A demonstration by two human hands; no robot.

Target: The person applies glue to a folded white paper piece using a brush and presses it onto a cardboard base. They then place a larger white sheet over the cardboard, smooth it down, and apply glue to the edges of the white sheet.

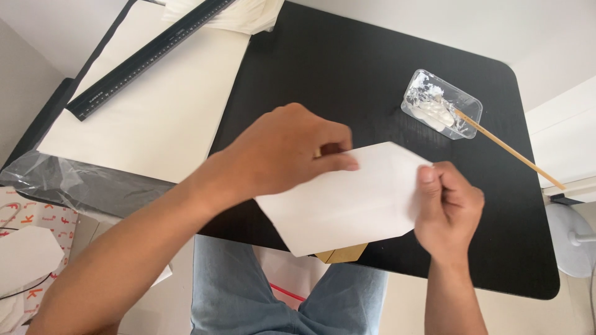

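Item: white paper sheet (347, 198), near the worktop (347, 68) front edge; we are pinching it, left hand (285, 149) closed on top, right hand (448, 211) gripping its right edge, best kept flat.

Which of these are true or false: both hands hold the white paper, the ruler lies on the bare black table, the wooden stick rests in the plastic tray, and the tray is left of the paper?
1. Both hands hold the white paper. True: the left hand presses on its upper edge and the right hand pinches its right edge.
2. The black ruler lies on the bare black table. False: it lies on a large white sheet.
3. The wooden stick rests in the clear plastic tray. True.
4. The tray is left of the paper. False: it sits above and to the right.
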